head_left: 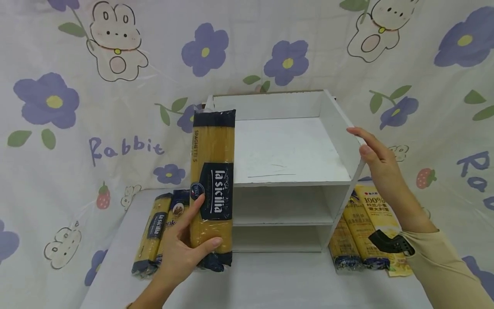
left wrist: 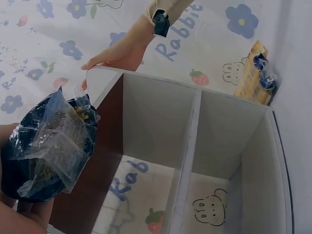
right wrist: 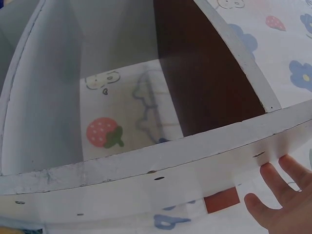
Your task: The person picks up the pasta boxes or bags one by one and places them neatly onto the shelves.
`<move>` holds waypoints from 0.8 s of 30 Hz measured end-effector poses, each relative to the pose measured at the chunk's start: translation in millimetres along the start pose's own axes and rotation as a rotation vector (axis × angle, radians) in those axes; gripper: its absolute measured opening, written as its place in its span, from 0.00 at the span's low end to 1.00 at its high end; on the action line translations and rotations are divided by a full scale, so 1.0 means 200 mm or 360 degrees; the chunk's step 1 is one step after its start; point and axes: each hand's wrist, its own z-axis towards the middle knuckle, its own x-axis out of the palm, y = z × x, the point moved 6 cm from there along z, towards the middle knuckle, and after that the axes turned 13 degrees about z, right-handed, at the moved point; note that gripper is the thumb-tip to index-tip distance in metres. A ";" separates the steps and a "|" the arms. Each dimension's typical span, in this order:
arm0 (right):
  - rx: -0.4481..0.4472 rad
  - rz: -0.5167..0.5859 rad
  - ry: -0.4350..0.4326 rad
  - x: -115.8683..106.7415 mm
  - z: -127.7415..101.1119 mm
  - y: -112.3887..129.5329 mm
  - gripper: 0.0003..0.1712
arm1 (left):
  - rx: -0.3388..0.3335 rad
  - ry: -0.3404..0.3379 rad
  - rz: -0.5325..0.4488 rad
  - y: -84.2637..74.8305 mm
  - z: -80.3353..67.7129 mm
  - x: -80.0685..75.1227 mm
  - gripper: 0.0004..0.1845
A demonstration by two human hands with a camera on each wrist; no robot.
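The left hand (head_left: 181, 253) holds a packet of La Sicilia spaghetti (head_left: 212, 184) upright in front of the left side of the white shelf unit (head_left: 285, 171); its grip is wrapped round the lower part of the packet, thumb across the front near the bottom and fingers behind along the left edge. The packet's foot is just above the counter (head_left: 251, 279) and its top reaches to about the height of the unit's upper tray. In the left wrist view the dark crimped end of the packet (left wrist: 48, 151) fills the lower left, beside the unit's open compartments.

The right hand (head_left: 376, 156) rests flat against the outside of the unit's right wall near the top edge, grip wide, fingers straight and holding nothing. The right wrist view shows the fingertips (right wrist: 278, 178) touching the chipped white edge of the board.

Two more spaghetti packets (head_left: 160, 229) lie on the counter left of the unit, just behind the held packet. Several yellow noodle packets (head_left: 362, 231) lie on the right of the unit, beneath the right forearm. A cloth printed with flowers and rabbits (head_left: 77, 107) hangs behind
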 end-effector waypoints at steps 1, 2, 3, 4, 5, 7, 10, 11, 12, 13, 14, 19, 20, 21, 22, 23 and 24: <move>0.0002 0.0002 -0.0001 0.00 0.00 0.00 0.25 | -0.0012 0.0005 -0.0005 0.00 0.00 0.01 0.47; 0.0002 0.0010 -0.0002 0.00 0.00 0.00 0.25 | -0.0024 0.0007 -0.0013 0.00 0.00 0.02 0.47; -0.0001 0.0019 -0.0001 -0.01 0.00 0.00 0.25 | -0.0044 0.0011 -0.0018 0.01 0.00 0.02 0.47; -0.0004 0.0029 0.0000 -0.01 0.00 0.00 0.26 | -0.0047 0.0015 -0.0020 0.01 0.00 0.03 0.47; -0.0002 0.0035 0.0001 -0.01 0.00 0.00 0.26 | -0.0059 0.0014 -0.0025 0.01 0.00 0.04 0.47; 0.0001 0.0045 0.0005 0.00 0.00 0.00 0.26 | -0.0072 0.0012 -0.0031 0.02 -0.01 0.05 0.47; 0.0003 0.0057 0.0012 0.00 0.00 0.00 0.26 | -0.0070 0.0005 -0.0046 0.03 -0.01 0.06 0.47; 0.0005 0.0062 0.0014 0.00 0.00 0.00 0.26 | -0.0079 0.0001 -0.0051 0.03 -0.01 0.06 0.47; 0.0002 0.0063 0.0017 0.00 0.00 0.00 0.26 | -0.0080 -0.0003 -0.0052 0.04 -0.01 0.07 0.47; -0.0001 0.0065 0.0020 0.00 0.00 0.00 0.26 | -0.0084 -0.0009 -0.0054 0.04 -0.01 0.07 0.47; -0.0006 0.0064 0.0020 0.00 0.00 0.00 0.26 | -0.0090 -0.0013 -0.0057 0.05 -0.01 0.07 0.47; -0.0014 0.0051 0.0018 0.01 0.00 0.00 0.26 | -0.0123 -0.0014 -0.0058 0.08 -0.02 0.08 0.47; -0.0010 0.0049 0.0016 0.01 0.00 0.00 0.26 | -0.0131 -0.0011 -0.0057 0.08 -0.02 0.08 0.47; -0.0007 0.0048 0.0014 0.01 0.00 0.00 0.26 | -0.0137 -0.0007 -0.0054 0.08 -0.01 0.08 0.47; -0.0003 0.0047 0.0012 0.01 0.00 0.00 0.26 | -0.0142 -0.0003 -0.0051 0.08 -0.01 0.09 0.48; 0.0002 0.0047 0.0012 0.01 0.00 0.00 0.26 | -0.0144 0.0001 -0.0041 0.08 -0.01 0.09 0.47; 0.0005 0.0047 0.0011 0.00 0.00 0.00 0.26 | -0.0158 0.0004 -0.0043 0.08 -0.01 0.09 0.47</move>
